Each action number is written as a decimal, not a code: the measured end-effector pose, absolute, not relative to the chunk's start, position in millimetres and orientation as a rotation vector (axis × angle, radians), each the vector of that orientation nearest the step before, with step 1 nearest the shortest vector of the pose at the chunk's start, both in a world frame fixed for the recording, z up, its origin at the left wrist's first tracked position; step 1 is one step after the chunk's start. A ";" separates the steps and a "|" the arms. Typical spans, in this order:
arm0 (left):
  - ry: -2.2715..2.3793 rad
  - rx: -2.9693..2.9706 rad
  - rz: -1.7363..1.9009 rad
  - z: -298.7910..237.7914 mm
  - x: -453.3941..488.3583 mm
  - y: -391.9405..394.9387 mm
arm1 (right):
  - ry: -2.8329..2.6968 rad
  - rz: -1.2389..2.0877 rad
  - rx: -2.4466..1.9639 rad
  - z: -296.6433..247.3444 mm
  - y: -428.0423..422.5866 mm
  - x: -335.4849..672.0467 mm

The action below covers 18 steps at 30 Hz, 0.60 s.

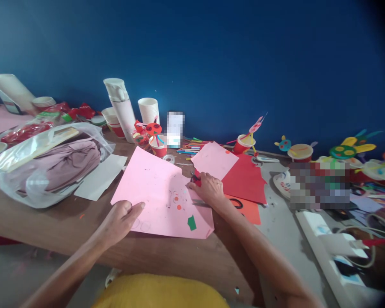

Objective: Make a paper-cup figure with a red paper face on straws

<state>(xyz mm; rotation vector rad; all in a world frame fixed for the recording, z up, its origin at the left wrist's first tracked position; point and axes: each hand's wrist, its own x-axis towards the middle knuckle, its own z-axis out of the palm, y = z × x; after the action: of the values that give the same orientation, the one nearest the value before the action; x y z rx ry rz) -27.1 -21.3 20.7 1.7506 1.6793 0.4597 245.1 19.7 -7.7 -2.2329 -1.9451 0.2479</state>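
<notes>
Pink construction paper (160, 196) lies in a large, slightly crooked sheet at the centre of the frame, on a wooden desk (83, 244), dotted with small orange circles (179, 207) and a green scrap (191, 223). The hands are apart. The left hand (120, 222) rests on the sheet's lower left edge, fingers loosely extended and pressing it down. The right hand (208, 188) sits at the sheet's upper right, closed around what look like scissors (200, 202), with a steel blade showing beneath the palm. A small red bit (195, 179) sits at its fingertips, too small to make out clearly.

Just right of that hand, a paler pink sheet (214, 160) overlaps a red sheet (245, 179), and an orange sheet (250, 212) lies below them. Near the pink sheet's top edge are a tape roll (168, 159) and coloured sticks (189, 149), with a red paper cup (158, 145) beyond them. Stacked white paper cups (148, 110) stand against the blue wall (192, 51) at upper centre. At left, a clear plastic bag (45, 171) holds mauve cloth (69, 160). Colourful paper-cup crafts (343, 152) crowd the right side, above a white power strip (327, 256) at lower right.
</notes>
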 end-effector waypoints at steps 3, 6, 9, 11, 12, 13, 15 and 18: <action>1.664 1.748 0.470 20.7 -29.1 -22.3 | -1.985 0.271 -2.259 -3.1 22.3 242.0; 1.652 1.753 0.498 21.5 -31.3 -21.7 | -2.031 0.314 -2.267 0.6 24.1 238.5; 1.651 1.756 0.512 20.7 -33.1 -20.9 | -2.077 0.334 -2.249 1.4 24.5 234.3; 1.657 1.759 0.504 18.5 -34.9 -21.0 | -2.097 0.336 -2.241 0.6 24.2 234.3; 1.662 1.764 0.498 17.2 -36.1 -21.2 | -2.099 0.333 -2.243 0.0 24.2 236.1; 1.666 1.769 0.496 15.9 -37.5 -21.4 | -2.095 0.328 -2.250 -0.4 24.3 239.3; 1.678 1.778 0.506 14.4 -40.6 -21.6 | -2.073 0.306 -2.273 -0.2 25.5 249.7; 1.712 1.772 0.515 18.1 -43.9 -21.5 | -2.030 0.249 -2.295 3.7 29.6 270.6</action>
<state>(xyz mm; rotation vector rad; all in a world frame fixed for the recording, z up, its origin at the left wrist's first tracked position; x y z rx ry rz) -43.9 -21.5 18.1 1.7721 1.7119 0.5147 270.6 29.6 3.7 -2.2951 -2.0297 0.2491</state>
